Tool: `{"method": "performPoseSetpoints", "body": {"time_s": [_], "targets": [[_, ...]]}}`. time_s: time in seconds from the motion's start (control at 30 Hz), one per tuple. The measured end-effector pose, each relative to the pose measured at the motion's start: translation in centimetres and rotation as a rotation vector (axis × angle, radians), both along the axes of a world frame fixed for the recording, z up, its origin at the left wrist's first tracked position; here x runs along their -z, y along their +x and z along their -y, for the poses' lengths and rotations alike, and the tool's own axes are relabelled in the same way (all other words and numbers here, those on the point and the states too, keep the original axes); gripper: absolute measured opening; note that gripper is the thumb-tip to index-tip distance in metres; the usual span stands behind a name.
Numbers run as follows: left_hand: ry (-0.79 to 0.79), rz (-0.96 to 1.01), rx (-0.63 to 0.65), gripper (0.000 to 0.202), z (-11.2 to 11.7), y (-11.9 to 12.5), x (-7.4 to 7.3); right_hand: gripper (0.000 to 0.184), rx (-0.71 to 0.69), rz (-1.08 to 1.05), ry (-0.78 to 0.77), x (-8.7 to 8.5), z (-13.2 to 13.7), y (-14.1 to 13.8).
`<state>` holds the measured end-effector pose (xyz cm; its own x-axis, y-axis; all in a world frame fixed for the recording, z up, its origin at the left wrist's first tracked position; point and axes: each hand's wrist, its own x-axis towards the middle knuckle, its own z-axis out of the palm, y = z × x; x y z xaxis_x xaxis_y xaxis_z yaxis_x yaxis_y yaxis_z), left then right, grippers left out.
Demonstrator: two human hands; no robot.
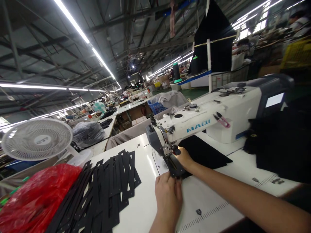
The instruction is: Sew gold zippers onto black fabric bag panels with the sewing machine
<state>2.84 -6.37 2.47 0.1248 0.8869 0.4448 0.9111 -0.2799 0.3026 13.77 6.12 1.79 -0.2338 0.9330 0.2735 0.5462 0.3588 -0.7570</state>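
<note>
Left hand [168,195] touches black piece [175,167] under the sewing machine [201,116]; right hand [186,159] sits beside its head [155,142]. I cannot tell either's grip.

Workshop interior beneath a dark, beamed ceiling [119,19], lit by rows of white strip lights [72,20]. Bright windows [245,33] appear at upper right; pale-topped tables [130,107] recede above a green floor [199,92].

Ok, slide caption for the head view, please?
Left hand and right hand on black material at a sewing machine, black strips nearby.
</note>
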Motion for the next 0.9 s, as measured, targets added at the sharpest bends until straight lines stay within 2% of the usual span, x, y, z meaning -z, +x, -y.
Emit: {"method": "performPoseSetpoints", "body": {"time_s": [0.07,0.1,0.2,0.3,0.5,0.7,0.8,0.9], "targets": [[0.046,-0.014,-0.119,0.019,0.0,-0.5,0.5,0.018,-0.118,0.014,0.07,0.1,2.1,1.5],[0.071,-0.036,-0.123,0.025,-0.1,-0.7,0.8,0.02,-0.184,0.028,0.12,0.3,3.4,2.4],[0.127,-0.156,0.056,0.04,-0.8,-1.4,1.4,0.03,-0.343,0.097,0.334,1.3,6.9,4.9],[0.135,-0.266,0.188,0.043,-1.4,-1.7,1.2,0.035,-0.389,0.205,0.504,2.3,8.5,6.0],[0.127,-0.353,0.309,0.039,-2.2,-1.8,-0.3,0.038,-0.387,0.262,0.509,2.1,7.9,6.1],[0.187,-0.375,0.37,0.035,-4.1,-2.2,-0.3,0.039,-0.37,0.25,0.458,1.4,6.9,5.6],[0.22,-0.352,0.361,0.033,-4.9,-2.5,-0.1,0.041,-0.378,0.239,0.446,1.4,5.8,5.2],[0.229,-0.286,0.296,0.029,-5.0,-2.7,0.2,0.039,-0.378,0.227,0.461,1.4,5.2,5.1]]}}
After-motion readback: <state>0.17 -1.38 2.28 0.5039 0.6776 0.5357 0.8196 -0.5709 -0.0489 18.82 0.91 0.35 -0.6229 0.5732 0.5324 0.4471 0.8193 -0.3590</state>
